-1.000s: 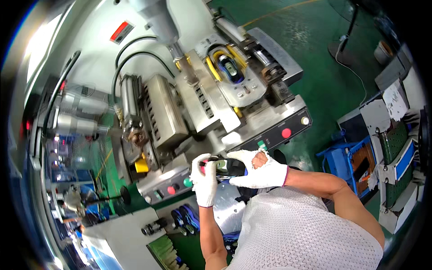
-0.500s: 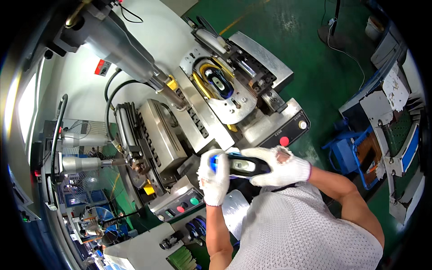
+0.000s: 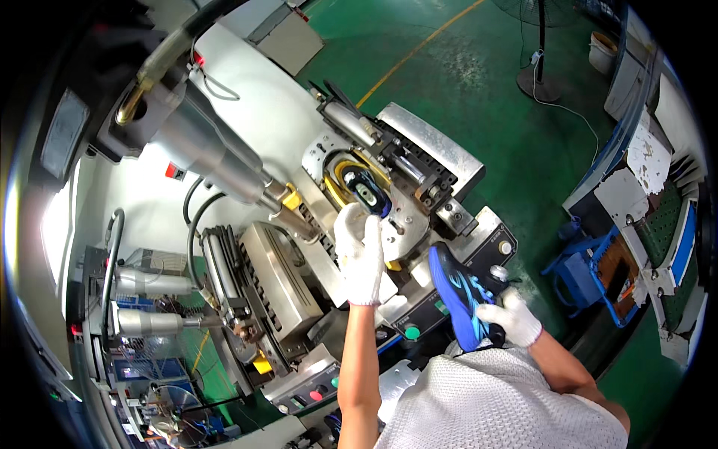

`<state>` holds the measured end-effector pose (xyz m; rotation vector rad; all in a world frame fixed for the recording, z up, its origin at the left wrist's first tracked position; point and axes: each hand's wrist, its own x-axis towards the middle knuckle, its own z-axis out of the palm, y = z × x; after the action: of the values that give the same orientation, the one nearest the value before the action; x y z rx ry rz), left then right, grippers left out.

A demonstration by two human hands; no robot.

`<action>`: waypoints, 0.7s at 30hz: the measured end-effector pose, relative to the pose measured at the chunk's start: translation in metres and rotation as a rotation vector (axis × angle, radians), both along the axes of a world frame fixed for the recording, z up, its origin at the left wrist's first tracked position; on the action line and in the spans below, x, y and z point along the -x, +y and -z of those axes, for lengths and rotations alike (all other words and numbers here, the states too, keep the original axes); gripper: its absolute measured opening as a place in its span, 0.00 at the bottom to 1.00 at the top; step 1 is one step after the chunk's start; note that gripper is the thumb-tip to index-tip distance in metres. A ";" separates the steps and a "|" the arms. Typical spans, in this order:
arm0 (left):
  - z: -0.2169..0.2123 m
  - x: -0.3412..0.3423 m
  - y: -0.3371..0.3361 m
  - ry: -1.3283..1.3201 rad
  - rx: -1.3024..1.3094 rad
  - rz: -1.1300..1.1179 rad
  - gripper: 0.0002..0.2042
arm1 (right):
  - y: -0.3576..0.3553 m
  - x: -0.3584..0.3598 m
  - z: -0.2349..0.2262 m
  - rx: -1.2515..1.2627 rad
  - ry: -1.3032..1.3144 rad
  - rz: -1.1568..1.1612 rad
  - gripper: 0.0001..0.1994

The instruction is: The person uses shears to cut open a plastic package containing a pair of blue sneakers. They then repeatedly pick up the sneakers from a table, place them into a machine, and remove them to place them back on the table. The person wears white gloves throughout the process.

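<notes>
A dark blue and black sports shoe [image 3: 458,293] hangs on its side from my right hand [image 3: 513,319], which wears a white knit glove. The gloved fingers are closed on the shoe's opening, and its blue sole faces left. My left hand [image 3: 359,253], gloved likewise, reaches forward with its thumb and fingers stretched apart, holding nothing. Just beyond its fingertips, a second dark shoe [image 3: 366,191] sits sole down in the yellow-lined holder [image 3: 334,191] of a metal press; whether the fingertips touch it is unclear.
A thick metal cylinder [image 3: 213,153] slants over the press from the far left. A second press station [image 3: 280,280] stands left of my left arm. Control buttons, one of them green [image 3: 412,333], line the machine's front. At right are a blue stool [image 3: 576,262] and a rack [image 3: 666,247].
Both hands held one shoe together before; now my right hand alone has it, lower and turned on its side. My left hand has let go and moved forward to the press.
</notes>
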<state>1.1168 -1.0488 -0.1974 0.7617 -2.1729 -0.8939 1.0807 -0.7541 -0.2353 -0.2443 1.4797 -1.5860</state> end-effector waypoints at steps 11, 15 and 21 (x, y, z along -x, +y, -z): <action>0.154 0.124 -0.152 -0.535 -0.207 -0.503 0.38 | 0.046 -0.024 0.017 0.064 -0.104 0.403 0.16; 0.124 0.106 -0.174 -0.322 -0.272 -0.368 0.30 | 0.049 -0.008 0.023 -0.141 -0.057 0.164 0.23; 0.045 0.005 -0.112 -0.275 -0.261 -0.299 0.26 | -0.018 0.023 -0.014 -0.132 0.287 0.131 0.25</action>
<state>1.1121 -1.1610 -0.2421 1.3685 -2.1135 -0.9698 1.0579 -0.7725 -0.2210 -0.3145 1.8477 -1.5968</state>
